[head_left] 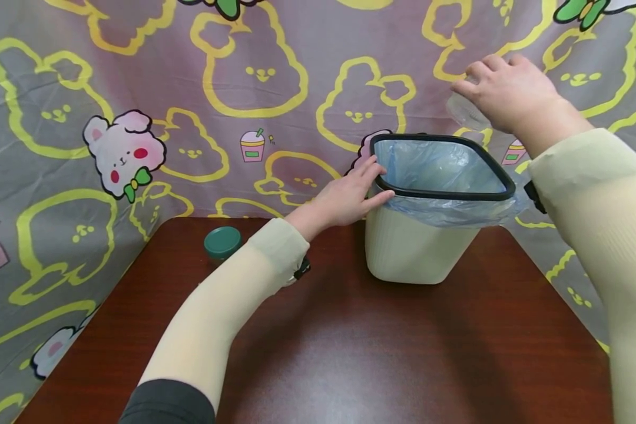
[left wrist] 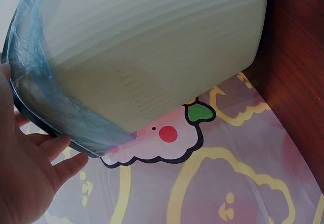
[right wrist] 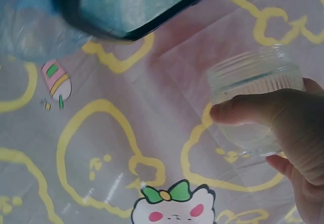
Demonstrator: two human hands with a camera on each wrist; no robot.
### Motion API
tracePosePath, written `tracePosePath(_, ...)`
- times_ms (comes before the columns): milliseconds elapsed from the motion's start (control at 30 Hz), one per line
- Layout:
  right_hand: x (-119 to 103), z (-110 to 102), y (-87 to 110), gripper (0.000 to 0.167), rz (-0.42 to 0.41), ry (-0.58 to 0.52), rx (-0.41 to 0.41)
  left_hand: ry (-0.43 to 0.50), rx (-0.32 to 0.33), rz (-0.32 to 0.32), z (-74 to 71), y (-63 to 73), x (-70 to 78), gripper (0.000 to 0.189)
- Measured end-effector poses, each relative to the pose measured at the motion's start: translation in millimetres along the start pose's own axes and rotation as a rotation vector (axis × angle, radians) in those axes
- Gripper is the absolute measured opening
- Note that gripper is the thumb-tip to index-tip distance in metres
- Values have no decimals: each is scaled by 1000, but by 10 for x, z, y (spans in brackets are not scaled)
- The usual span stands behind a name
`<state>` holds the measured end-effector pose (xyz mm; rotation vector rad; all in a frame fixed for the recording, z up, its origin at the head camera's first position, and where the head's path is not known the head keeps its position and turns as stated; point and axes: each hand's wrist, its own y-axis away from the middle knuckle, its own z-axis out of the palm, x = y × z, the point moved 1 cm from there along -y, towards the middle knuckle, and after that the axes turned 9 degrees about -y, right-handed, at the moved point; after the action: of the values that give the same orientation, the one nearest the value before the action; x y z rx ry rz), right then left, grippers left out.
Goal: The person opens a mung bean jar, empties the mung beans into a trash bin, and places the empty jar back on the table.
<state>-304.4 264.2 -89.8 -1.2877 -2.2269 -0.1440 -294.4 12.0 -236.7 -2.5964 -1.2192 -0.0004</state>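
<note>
A cream trash can [head_left: 418,247] with a black rim and a blue plastic bag liner [head_left: 440,162] stands at the back right of the table. My left hand [head_left: 350,191] rests on the rim's near left corner, its fingers spread and reaching over the edge. In the left wrist view the left hand's fingers [left wrist: 55,148] touch the rim beside the folded bag. My right hand [head_left: 511,91] grips a clear jar [right wrist: 248,92] with a ridged neck, above the can's far right side. The jar is tilted, its neck toward the can.
A small container with a dark green lid [head_left: 222,241] sits at the back left of the brown table [head_left: 350,353], partly behind my left forearm. A cloth with yellow bear outlines [head_left: 275,194] hangs close behind the table and along its sides.
</note>
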Motion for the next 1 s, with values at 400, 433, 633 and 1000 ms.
tracePosePath(400, -23, 5, 6, 66, 5, -6, 0, 0, -1, -1, 12, 9, -5, 58)
tracePosePath(433, -23, 3, 7, 66, 6, -6, 0, -1, -1, -1, 11, 8, -5, 58)
tracePosePath(633, -25, 15, 19, 64, -4, 14, -2, -11, 0, 0, 19, 0, -6, 57)
tracePosePath(1000, 5, 19, 31, 66, 3, -3, 43, -9, -7, 3, 7, -9, 0, 58)
